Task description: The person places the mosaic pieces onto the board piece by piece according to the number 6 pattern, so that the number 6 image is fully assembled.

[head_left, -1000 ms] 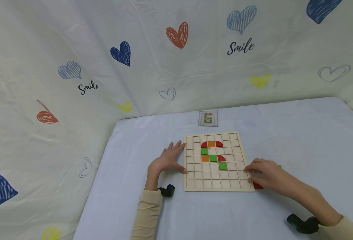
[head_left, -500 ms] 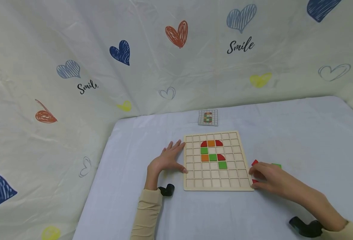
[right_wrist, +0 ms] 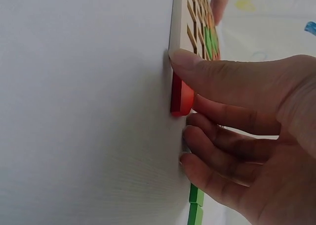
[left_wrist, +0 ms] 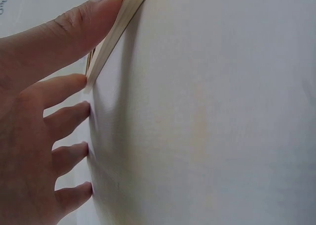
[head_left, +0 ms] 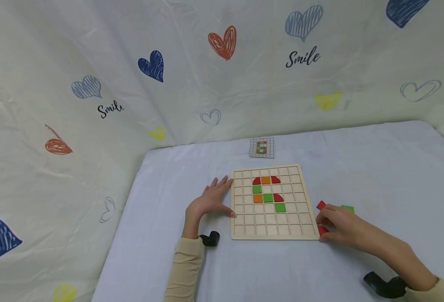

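Note:
A wooden grid board (head_left: 244, 230) lies on the white cloth, with red, orange and green tiles set in its upper middle cells. My left hand (head_left: 208, 201) spreads along its left side, thumb and fingertips at the edge. Beside the lower right corner, my right hand (head_left: 340, 224) has thumb and curled index finger around a red quarter-round tile (head_left: 322, 230). The right wrist view shows that red tile (right_wrist: 185, 97) against the board's side, the thumb overlapping one end. Another red tile (head_left: 321, 204) lies just beyond the right hand's fingers.
Green tiles (head_left: 348, 208) lie partly behind the right hand; two show in a row in the right wrist view. A small pattern card (head_left: 261, 148) rests beyond the board's far edge. A heart-printed cloth (head_left: 184, 92) hangs behind the table.
My right hand has drawn slightly right and nearer, off the board's right edge to the red quarter-round tile. The other red tile has come into view. The left hand stays put.

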A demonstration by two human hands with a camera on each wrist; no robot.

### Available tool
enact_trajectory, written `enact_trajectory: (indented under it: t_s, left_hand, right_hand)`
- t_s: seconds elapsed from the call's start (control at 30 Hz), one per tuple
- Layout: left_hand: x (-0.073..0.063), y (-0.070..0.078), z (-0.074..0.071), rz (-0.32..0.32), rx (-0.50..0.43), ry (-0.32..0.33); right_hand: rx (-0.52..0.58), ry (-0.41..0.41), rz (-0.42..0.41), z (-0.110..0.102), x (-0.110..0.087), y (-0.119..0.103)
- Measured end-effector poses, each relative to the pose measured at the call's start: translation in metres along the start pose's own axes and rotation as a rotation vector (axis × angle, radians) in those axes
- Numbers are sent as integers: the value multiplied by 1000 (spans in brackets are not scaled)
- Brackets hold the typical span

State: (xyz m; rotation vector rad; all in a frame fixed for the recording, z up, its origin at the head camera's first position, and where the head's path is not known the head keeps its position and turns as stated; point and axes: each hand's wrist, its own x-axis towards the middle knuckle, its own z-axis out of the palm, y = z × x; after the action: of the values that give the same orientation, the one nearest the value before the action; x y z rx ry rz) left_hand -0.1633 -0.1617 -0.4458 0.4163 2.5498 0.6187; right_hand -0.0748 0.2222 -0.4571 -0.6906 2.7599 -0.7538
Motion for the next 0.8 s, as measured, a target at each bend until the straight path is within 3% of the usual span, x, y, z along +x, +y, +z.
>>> enact_trajectory:
  t_s: [0.6,0.8]
  left_hand:
    - [1,0,0,-7,-2,-12]
    - [0,0,0,-9,-9,-10]
  right_hand:
    - [67,15,16,3,0,-1]
    - [55,12,-19,1,0,-2]
